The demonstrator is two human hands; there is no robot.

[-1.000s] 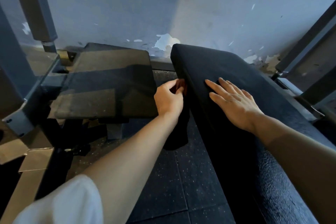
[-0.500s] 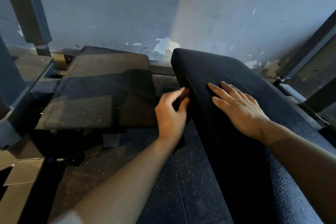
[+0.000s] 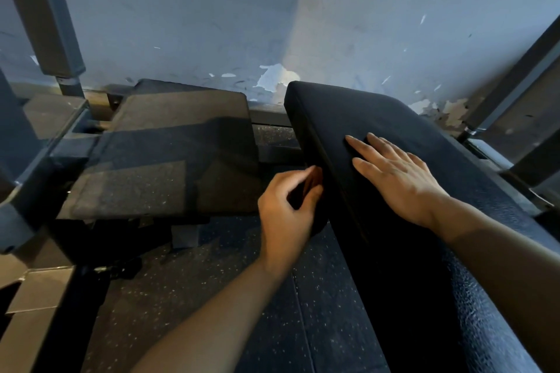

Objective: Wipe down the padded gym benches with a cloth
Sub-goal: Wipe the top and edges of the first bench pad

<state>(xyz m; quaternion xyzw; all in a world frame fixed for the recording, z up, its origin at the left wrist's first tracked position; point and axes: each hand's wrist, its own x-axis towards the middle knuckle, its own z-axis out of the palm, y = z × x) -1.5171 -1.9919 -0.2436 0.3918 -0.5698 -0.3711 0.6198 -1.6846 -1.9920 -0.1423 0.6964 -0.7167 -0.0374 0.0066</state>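
Far left: a grey metal frame post runs up out of view, its top cut off; lower frame members below it are in deep shadow and hard to separate.

Left of centre: a flat dark pad on that frame, dusty, half in shadow. Its underside and supports are not readable.

Floor: black speckled rubber tiles, visible between the two pieces of equipment.

Centre: left hand, fingers curled, thumb and fingertips pinching a dark cloth against the left side edge of the padded bench. The cloth is nearly the same black as the bench side; only a small patch shows between the fingers and a dark bulge below the palm. Its full extent cannot be made out. Whether the cloth touches the bench side is not clear, though it lies just beside it.

Right of centre: the padded bench slopes from the wall toward the camera; its near end is cut off by the lower frame edge.

Right hand: fingers straight and spread, palm flat on the top surface of the bench, holding nothing.

Far right: slanted dark frame bars, upper ends cut off.

Behind: blue-grey wall with flaking paint near the base.
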